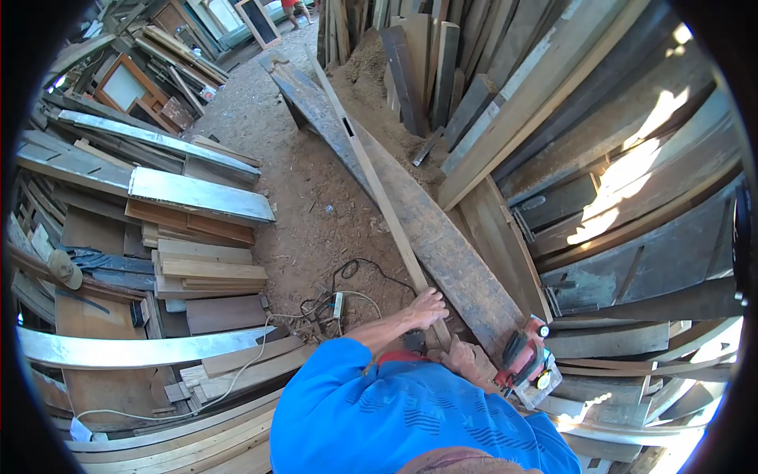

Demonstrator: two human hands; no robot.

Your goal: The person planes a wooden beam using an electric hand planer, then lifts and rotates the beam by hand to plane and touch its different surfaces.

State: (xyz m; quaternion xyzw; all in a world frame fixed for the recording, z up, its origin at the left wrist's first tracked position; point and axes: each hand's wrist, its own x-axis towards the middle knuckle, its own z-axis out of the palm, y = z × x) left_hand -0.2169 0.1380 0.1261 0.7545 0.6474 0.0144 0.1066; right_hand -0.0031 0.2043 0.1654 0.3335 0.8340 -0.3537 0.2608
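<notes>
A long narrow wooden strip (384,205) with a dark slot near its far part runs lengthwise over a worn plank bench (462,265). My left hand (428,309) is closed over the strip near its close end. Lower down, my right hand (467,360) is closed at the strip's end, its fingers partly hidden by my body. To the right of that hand, a red electric planer (525,359) rests at the close end of the bench, apart from both hands.
A power strip (339,305) with tangled cables (320,310) lies on the dirt floor left of the bench. Stacked boards (209,268) line the left side. Tall planks (545,87) lean along the right. A person (297,11) stands far back.
</notes>
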